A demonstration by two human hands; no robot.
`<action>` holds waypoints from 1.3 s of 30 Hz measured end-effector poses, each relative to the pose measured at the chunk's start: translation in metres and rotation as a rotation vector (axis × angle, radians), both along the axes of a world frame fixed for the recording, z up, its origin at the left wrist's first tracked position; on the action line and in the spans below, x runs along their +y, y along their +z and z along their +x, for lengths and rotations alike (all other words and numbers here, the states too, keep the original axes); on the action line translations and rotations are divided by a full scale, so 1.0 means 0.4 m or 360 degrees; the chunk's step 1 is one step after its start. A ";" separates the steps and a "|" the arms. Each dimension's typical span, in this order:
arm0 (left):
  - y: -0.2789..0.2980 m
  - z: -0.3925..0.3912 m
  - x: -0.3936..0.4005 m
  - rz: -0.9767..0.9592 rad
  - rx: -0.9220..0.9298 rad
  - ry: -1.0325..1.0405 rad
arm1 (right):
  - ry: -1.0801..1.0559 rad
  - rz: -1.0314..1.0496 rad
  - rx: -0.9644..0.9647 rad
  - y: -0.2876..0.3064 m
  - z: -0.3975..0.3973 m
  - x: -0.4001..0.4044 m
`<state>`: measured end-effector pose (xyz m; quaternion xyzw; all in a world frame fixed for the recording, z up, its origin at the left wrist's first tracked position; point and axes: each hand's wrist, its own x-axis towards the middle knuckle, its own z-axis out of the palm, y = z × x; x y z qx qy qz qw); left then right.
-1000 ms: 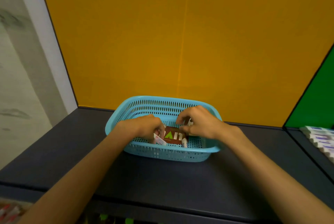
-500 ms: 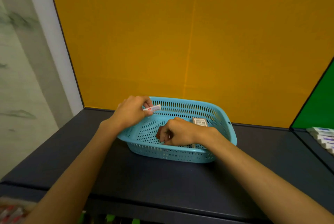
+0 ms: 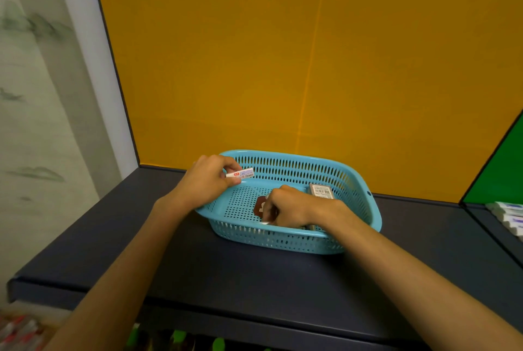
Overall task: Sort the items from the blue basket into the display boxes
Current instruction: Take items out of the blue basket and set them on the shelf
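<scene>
The left hand pinches a small white tube above the left rim of the blue basket, its long axis lying left-right. Inside the basket on the dark worktop, the right hand curls round a brown packet; a barcoded box lies just behind.

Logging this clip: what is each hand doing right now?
Left hand: pinches a small white tube.
Right hand: curled round the brown packet in the blue basket.

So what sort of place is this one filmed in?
Probably a shop or mock retail display: a dark shelf backed by orange and green panels, stacked white boxes at the right, and more packaged goods on a lower shelf.
</scene>
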<state>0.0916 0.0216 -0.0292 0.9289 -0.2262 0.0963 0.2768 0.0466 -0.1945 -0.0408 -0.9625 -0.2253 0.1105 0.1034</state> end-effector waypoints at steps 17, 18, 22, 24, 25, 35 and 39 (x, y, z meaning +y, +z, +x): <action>0.062 -0.093 -0.161 -0.0454 0.0167 -0.0368 | -0.0415 0.0264 -0.0557 0.154 -0.153 -0.191; 0.069 -0.103 -0.188 -0.0450 0.0180 -0.0398 | -0.0449 0.0283 -0.0593 0.165 -0.179 -0.216; 0.097 -0.169 -0.308 -0.0376 0.0113 -0.0528 | -0.0587 0.0342 -0.0677 0.180 -0.292 -0.327; 0.105 -0.211 -0.370 -0.0356 0.0068 -0.0628 | -0.0650 0.0391 -0.0698 0.175 -0.352 -0.387; 0.106 -0.231 -0.402 -0.0358 0.0064 -0.0679 | -0.0680 0.0412 -0.0704 0.172 -0.383 -0.417; 0.063 -0.464 -0.738 -0.0409 0.0133 -0.0897 | -0.0818 0.0481 -0.0711 0.103 -0.701 -0.728; 0.034 -0.581 -0.872 -0.0424 0.0214 -0.0933 | -0.0899 0.0533 -0.0693 0.061 -0.839 -0.852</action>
